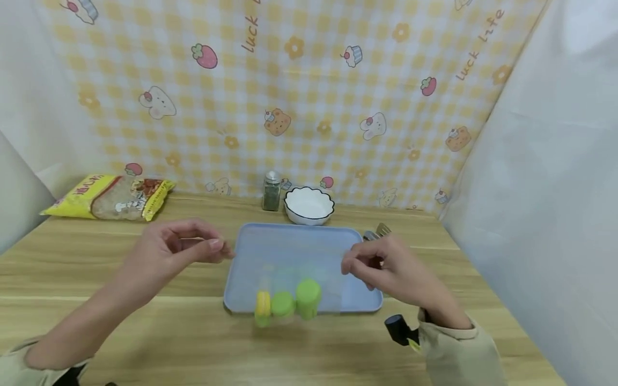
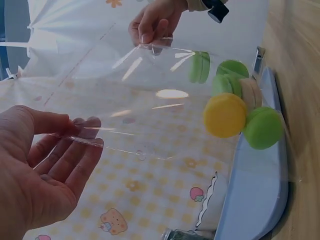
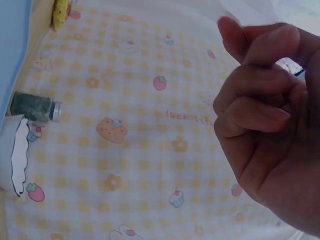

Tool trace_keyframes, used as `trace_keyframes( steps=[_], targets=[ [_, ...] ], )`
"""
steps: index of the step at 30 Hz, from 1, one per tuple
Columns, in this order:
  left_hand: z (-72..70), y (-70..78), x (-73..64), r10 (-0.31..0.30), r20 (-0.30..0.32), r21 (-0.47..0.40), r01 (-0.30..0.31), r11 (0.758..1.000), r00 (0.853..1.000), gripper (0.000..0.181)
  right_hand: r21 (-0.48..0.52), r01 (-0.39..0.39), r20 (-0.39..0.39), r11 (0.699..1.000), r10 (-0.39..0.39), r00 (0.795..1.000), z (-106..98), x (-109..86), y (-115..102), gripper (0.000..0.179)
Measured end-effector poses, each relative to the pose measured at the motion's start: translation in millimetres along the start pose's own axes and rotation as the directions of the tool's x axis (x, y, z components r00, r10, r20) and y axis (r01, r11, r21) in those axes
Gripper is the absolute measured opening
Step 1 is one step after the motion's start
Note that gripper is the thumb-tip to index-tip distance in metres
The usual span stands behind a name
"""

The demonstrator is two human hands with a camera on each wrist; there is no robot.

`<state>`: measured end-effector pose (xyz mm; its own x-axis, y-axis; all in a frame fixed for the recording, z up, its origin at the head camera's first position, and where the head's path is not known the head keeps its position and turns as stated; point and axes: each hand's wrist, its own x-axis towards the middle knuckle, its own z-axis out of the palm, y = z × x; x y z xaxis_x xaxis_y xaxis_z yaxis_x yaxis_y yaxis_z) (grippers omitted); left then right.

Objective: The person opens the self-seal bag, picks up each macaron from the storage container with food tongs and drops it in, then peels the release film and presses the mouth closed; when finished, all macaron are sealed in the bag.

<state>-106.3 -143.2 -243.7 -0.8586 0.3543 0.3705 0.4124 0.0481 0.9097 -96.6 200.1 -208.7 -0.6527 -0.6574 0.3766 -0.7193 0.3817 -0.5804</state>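
Observation:
A clear plastic bag (image 2: 150,95) hangs between both hands, with several macarons at its bottom end: a yellow macaron (image 2: 225,115), green macarons such as this green macaron (image 2: 263,128), and a pale beige one. My left hand (image 1: 181,249) pinches one side of the bag's upper part between thumb and fingers. On the opposite side my right hand (image 1: 386,265) pinches the bag, its fingers curled (image 3: 260,100). From the head view the macarons appear in front of the near rim of a blue tray (image 1: 289,241); the bag itself is hardly visible there.
Behind the tray stand a white scalloped bowl (image 1: 309,203) and a glass shaker (image 1: 272,192) with dark green contents. A yellow food packet (image 1: 113,198) lies at the back left. Metal utensils (image 1: 381,230) show past the tray's right corner, partly behind the right hand.

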Motion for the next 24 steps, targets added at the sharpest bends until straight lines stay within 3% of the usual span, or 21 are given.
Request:
trace_keyframes(
  steps=[6,12,17,24],
  targets=[
    [15.1,-1.0,7.3,-0.006,-0.039,-0.014,0.005,1.0,0.999,0.014,-0.023,-0.015,0.077,1.0,0.017,0.997,-9,-6.8,2,0.024],
    [29.2,3.5,6.4,0.05,-0.102,-0.005,-0.051,0.999,0.994,0.01,-0.029,-0.06,0.127,0.998,0.063,0.99,-21,-12.5,4,0.023],
    [36.1,5.6,6.4,0.057,-0.131,-0.01,-0.059,0.998,0.99,0.01,-0.018,-0.076,0.172,0.997,0.078,0.982,-28,-15.7,6,0.021],
    [45.9,-8.3,12.2,0.017,-0.092,-0.123,-0.028,0.992,0.996,0.02,-0.022,-0.14,0.274,0.99,0.14,0.952,-34,-17.8,14,0.022]
  ],
)
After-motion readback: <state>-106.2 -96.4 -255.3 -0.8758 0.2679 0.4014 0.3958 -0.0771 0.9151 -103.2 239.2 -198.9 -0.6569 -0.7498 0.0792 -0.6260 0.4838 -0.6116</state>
